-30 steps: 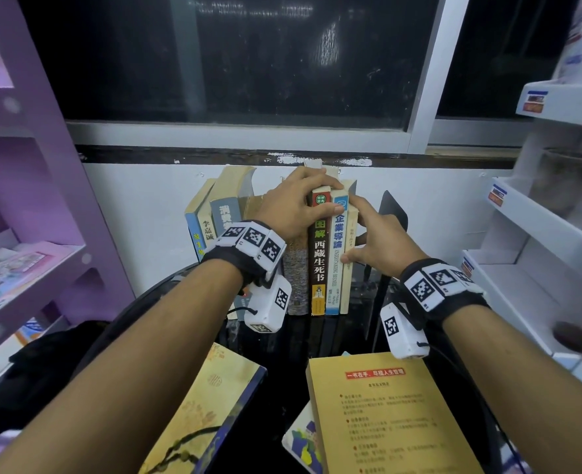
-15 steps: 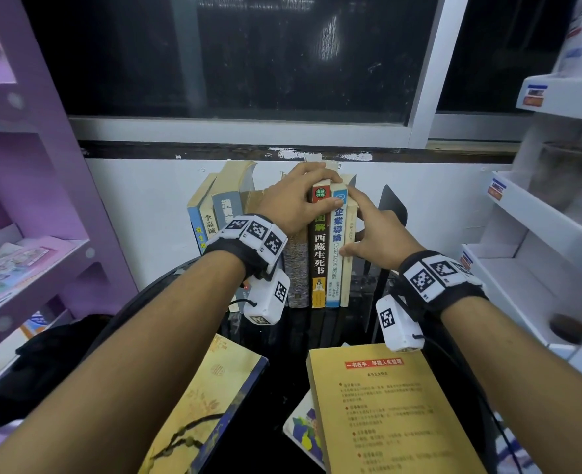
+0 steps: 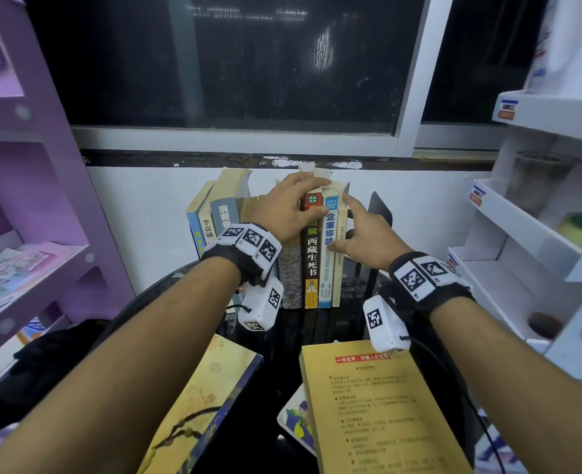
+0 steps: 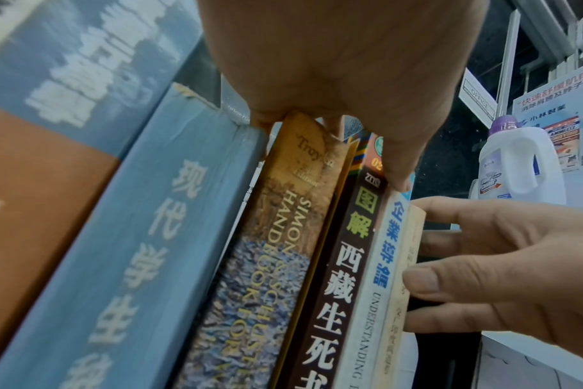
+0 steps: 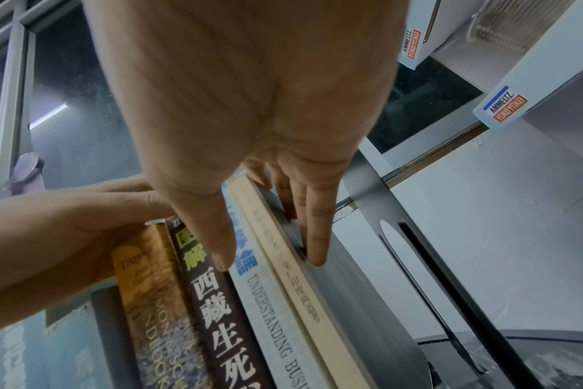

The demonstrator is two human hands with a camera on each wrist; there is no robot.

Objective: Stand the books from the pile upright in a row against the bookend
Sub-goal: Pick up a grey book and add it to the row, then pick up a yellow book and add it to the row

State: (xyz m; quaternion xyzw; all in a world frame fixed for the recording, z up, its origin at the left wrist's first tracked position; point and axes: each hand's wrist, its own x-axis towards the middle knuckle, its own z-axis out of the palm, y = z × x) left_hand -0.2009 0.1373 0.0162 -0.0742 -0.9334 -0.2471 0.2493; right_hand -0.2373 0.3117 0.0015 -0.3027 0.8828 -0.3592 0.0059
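Note:
Several books stand upright at the back of the black table. My left hand curls over their tops, with its thumb across the spine of the dark brown book. My right hand pinches the cream book at the row's right end. Its fingers lie on the cover and its thumb on the spines. The black bookend stands just right of those fingers, apart from the cream book. A yellow book lies flat in front.
A yellow and navy book and a small colourful one also lie flat near the table's front. Purple shelves close in on the left, white shelves on the right. A wall and a dark window stand behind the row.
Both hands keep their hold on the right end of the row. The right hand's fingers have shifted slightly on the cream book.

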